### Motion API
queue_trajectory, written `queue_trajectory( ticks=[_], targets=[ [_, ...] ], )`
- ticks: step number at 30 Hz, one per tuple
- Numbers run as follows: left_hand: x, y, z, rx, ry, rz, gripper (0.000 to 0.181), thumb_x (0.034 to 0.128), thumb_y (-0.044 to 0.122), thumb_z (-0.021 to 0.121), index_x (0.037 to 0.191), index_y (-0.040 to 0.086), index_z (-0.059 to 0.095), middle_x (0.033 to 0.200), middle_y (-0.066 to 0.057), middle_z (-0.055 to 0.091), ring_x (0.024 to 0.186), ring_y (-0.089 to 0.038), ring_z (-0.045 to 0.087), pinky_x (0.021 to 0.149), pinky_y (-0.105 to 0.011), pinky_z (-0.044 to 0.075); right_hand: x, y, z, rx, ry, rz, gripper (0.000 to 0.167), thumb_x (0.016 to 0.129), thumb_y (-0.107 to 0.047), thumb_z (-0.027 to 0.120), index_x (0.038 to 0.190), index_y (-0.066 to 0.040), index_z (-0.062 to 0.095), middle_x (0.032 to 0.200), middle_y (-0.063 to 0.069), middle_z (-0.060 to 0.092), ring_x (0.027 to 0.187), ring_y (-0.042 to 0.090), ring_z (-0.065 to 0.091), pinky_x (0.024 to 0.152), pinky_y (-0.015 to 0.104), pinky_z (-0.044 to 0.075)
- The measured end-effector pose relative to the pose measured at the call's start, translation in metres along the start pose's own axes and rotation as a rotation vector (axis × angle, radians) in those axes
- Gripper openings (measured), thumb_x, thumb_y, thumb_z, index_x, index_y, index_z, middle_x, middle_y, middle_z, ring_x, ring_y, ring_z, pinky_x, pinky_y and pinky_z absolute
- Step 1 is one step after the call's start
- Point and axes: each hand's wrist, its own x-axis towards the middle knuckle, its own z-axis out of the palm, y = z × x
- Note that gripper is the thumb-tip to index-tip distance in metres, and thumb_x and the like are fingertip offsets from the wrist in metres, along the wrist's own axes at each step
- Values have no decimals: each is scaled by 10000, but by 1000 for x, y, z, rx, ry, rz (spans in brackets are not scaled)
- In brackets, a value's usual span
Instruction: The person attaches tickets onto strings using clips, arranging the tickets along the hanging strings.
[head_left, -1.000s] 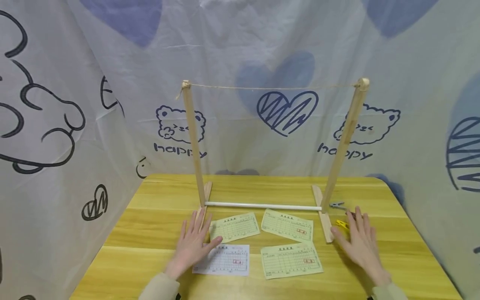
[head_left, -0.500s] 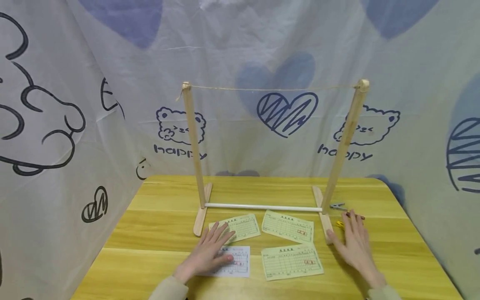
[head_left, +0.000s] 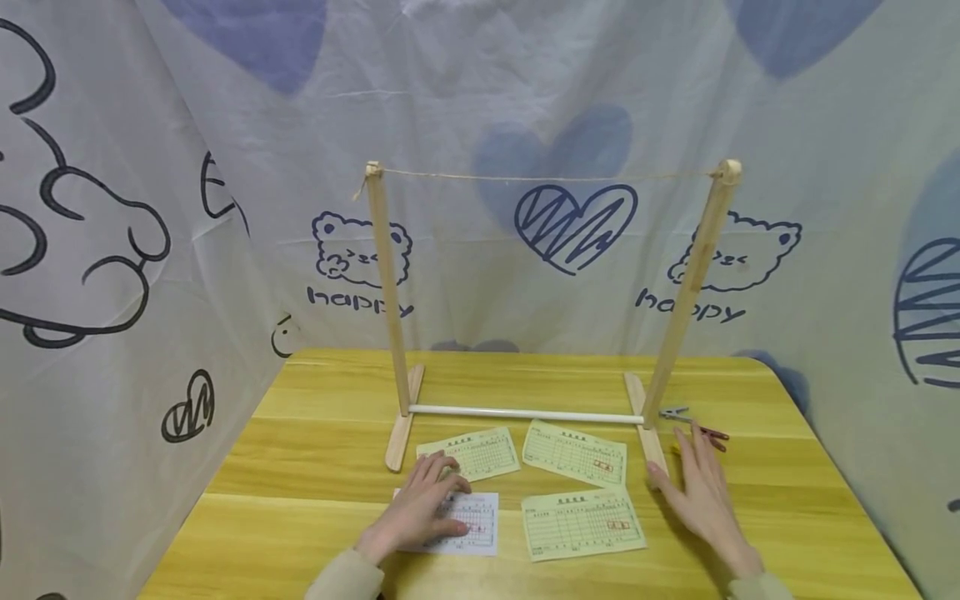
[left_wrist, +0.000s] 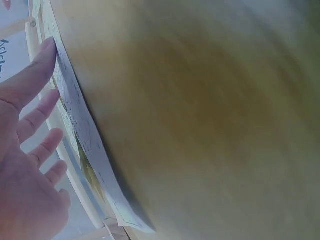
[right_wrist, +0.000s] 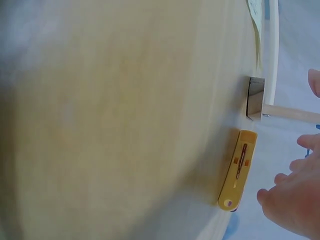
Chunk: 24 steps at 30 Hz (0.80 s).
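Observation:
Over the white printed slip [head_left: 472, 542] is my left hand [head_left: 416, 510], fingers slightly bent, with the thumb tip at the slip's red box; the left wrist view shows the palm [left_wrist: 25, 185] beside the slip [left_wrist: 95, 145]. Whether the fingers touch the paper I cannot tell. A pale green slip [head_left: 487, 452] lies just beyond them. My right hand [head_left: 703, 504] hovers with relaxed fingers near the frame's right foot, holding nothing. It mostly hides a yellow clip, which shows in the right wrist view [right_wrist: 237, 172]. A grey clip [head_left: 673, 412] and a dark red clip [head_left: 716, 435] lie past its fingertips.
Two more green slips [head_left: 573, 454], [head_left: 583, 525] lie at the middle. Behind them stands a wooden frame with two posts [head_left: 388, 292], [head_left: 690, 292], a white bottom rod [head_left: 525, 413] and a string [head_left: 540, 178] across the top. A printed curtain hangs behind the table [head_left: 247, 483].
My left hand has moved right, from beside the frame's left foot to over the white slip, and its fingers have bent. My right hand has shifted slightly left, uncovering the dark red clip.

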Motion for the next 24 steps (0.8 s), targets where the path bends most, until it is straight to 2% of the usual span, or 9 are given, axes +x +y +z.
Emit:
queue_trajectory(
  ticks=[4,8,11,15,19,24],
  targets=[
    [3,2,0,35,15,-17,456,745,349,865,1099,120,692,1295,-101,568,1304,-331,456,1165,-578,342,0,3,1,38,35,-7,745,996,-373,598,1523,60,299,1628,358,97,1422,635,179,1096,799,174],
    [5,5,-1,48,3,-42,442,738,349,872,1081,123,709,1239,-55,614,1219,-266,512,1079,-517,436,0,8,2,73,103,-34,644,976,-277,635,1440,102,399,1523,411,283,1341,643,280,1043,784,254],
    [6,6,-1,56,-8,-52,430,740,353,873,1071,130,714,1188,-23,645,1163,-232,534,1033,-477,465,-2,12,2,109,121,-21,590,974,-239,640,1403,112,439,1472,396,358,1313,630,304,1033,761,270],
    [7,7,-1,65,-11,-57,426,729,356,882,1056,144,712,1113,16,684,1077,-181,540,966,-406,475,-4,15,-1,142,116,21,555,988,-246,631,1396,93,468,1478,367,384,1326,614,299,1033,747,271],
    [7,6,-1,-3,-8,-73,434,711,305,902,1056,151,688,1081,26,703,1039,-159,530,920,-365,470,-6,17,-5,148,112,51,557,988,-264,636,1387,93,482,1471,375,386,1325,617,291,1033,738,272],
    [7,7,-2,-82,-20,-80,526,716,260,902,1154,119,646,1130,-8,699,1020,-147,549,904,-337,497,-7,21,-9,150,101,69,550,1002,-278,614,1377,102,485,1467,393,355,1316,643,268,1022,754,259]
  ],
)
